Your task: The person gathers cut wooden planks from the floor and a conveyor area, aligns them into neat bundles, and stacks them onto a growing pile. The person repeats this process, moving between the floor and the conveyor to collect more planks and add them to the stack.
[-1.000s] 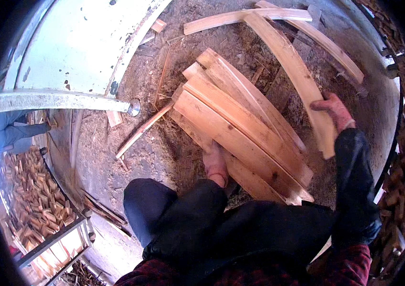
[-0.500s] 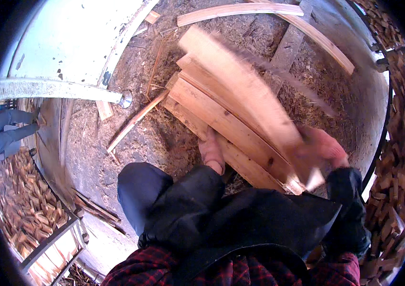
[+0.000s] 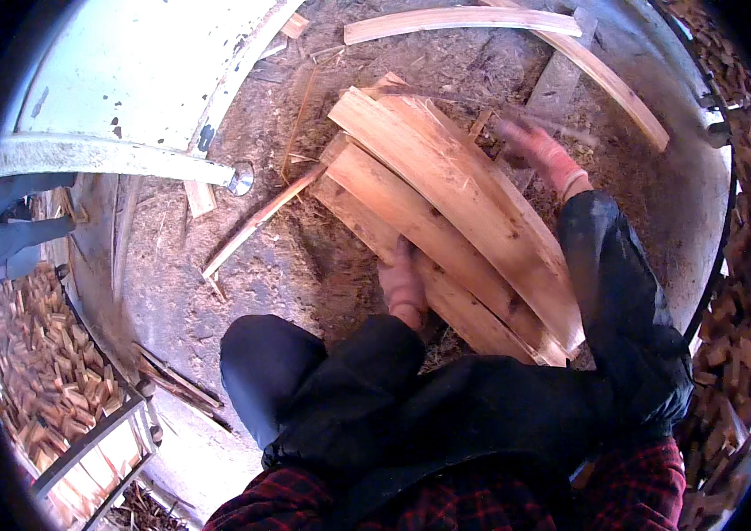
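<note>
A stack of wooden boards (image 3: 451,184) lies slanting in front of me, fanned out over one another. My left hand (image 3: 404,285) grips the lower boards at their near left side, thumb on top; its other fingers are partly hidden. Beyond the right side of the stack, my right hand (image 3: 545,159) is stretched forward, its fingers smeared by motion. Close to those fingers is a thin dark strip (image 3: 552,126), blurred; I cannot tell whether the hand touches it. Both hands wear pinkish work gloves.
A narrow wood strip (image 3: 260,221) lies left of the stack. Two long boards (image 3: 464,19) rest at the far side. A white paint-chipped panel (image 3: 119,80) stands at upper left. Cut firewood is piled left (image 3: 48,372) and right (image 3: 734,336). Another person's legs (image 3: 26,234) show far left.
My right hand has moved forward and left from the boards' near end. The top board, blurred before, now lies on the stack. My left hand keeps its hold.
</note>
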A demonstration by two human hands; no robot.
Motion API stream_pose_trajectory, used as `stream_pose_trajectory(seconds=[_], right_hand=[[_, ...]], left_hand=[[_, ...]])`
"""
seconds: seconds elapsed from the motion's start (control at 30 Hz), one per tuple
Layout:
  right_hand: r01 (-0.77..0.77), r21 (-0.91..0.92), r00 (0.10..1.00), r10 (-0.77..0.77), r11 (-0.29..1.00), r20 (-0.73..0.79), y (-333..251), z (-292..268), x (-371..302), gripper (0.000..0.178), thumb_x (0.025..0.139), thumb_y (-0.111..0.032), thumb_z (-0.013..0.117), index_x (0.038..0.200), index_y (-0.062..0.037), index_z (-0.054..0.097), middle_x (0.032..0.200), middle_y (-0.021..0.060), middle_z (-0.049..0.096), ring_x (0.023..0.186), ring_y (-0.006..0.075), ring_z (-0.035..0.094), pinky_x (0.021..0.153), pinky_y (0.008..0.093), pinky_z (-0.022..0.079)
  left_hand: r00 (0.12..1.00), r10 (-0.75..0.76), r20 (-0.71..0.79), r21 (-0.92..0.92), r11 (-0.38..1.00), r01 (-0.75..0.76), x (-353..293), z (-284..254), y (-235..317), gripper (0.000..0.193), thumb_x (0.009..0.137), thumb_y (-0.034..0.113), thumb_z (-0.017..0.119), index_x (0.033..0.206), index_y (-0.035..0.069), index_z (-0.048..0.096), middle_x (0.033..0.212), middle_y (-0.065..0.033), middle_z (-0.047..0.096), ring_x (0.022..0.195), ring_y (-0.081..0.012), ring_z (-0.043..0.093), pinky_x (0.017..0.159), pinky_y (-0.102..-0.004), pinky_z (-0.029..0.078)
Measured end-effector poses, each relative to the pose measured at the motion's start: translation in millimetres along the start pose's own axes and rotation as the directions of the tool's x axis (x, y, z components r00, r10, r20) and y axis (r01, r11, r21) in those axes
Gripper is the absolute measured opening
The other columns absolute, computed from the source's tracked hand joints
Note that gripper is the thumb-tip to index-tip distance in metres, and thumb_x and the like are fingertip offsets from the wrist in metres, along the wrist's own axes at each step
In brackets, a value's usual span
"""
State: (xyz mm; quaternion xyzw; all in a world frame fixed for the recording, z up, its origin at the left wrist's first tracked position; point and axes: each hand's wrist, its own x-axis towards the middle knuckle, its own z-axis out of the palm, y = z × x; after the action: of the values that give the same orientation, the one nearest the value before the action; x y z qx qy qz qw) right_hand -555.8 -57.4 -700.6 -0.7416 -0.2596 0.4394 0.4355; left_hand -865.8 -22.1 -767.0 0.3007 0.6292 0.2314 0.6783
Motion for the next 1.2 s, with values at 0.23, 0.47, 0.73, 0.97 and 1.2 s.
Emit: stream_pose_trajectory(seconds=[0.23,0.47,0.73,0.97,1.2], right_hand=[[0.034,0.116,0.982,-0.012,0.993,-0.189,9,-20,10,0.059,0.089,-0.05,0.059,0.129,-0.0064,0.058,0.117,0.0079,0.065,0.103,0.0195,0.059,0.092,0.033,0.045],[-0.246,-0.685,0.966,0.23,0.686,-0.116,16,17,-45,0.071,0.083,-0.065,0.055,0.11,-0.0001,0.066,0.11,0.0245,0.066,0.106,0.0356,0.062,0.092,0.0417,0.046],[0.133,-0.618,0.984,-0.176,0.775,-0.009,-31,41,8,0.056,0.086,-0.05,0.054,0.106,0.0009,0.066,0.108,0.0253,0.065,0.104,0.042,0.06,0.091,0.0449,0.047],[0.601,-0.358,0.683,-0.692,0.714,-0.234,-62,73,127,0.07,0.088,-0.042,0.061,0.144,-0.0086,0.036,0.11,0.0215,0.063,0.104,0.0339,0.06,0.092,0.0375,0.048],[-0.217,-0.369,0.974,0.225,0.904,-0.022,-4,-17,11,0.04,0.1,-0.04,0.043,0.132,-0.0199,0.057,0.127,0.0204,0.059,0.114,0.0272,0.057,0.099,0.035,0.042]], left_hand=[[0.996,0.026,-0.089,0.172,0.985,-0.01,16,-4,-10,0.071,0.086,0.042,0.069,0.131,-0.007,0.047,0.125,-0.018,0.06,0.11,-0.0284,0.06,0.091,-0.0372,0.048],[0.962,-0.153,-0.227,0.458,0.855,0.244,-14,10,35,0.079,0.081,0.05,0.071,0.13,-0.008,0.049,0.124,-0.02,0.061,0.111,-0.0307,0.06,0.092,-0.0386,0.048],[0.987,-0.075,-0.14,0.135,0.986,0.095,0,-6,3,0.076,0.083,0.049,0.069,0.13,-0.007,0.048,0.125,-0.0204,0.061,0.112,-0.0335,0.06,0.092,-0.0391,0.048],[0.983,0.018,-0.183,0.252,0.967,0.03,17,-32,-6,0.07,0.087,0.044,0.067,0.134,-0.004,0.046,0.128,-0.02,0.059,0.117,-0.0354,0.057,0.095,-0.0406,0.046],[0.992,0.097,-0.079,0.091,0.992,-0.09,18,-15,-18,0.066,0.089,0.041,0.065,0.129,-0.009,0.049,0.126,-0.0221,0.06,0.115,-0.0343,0.058,0.096,-0.0389,0.045]])
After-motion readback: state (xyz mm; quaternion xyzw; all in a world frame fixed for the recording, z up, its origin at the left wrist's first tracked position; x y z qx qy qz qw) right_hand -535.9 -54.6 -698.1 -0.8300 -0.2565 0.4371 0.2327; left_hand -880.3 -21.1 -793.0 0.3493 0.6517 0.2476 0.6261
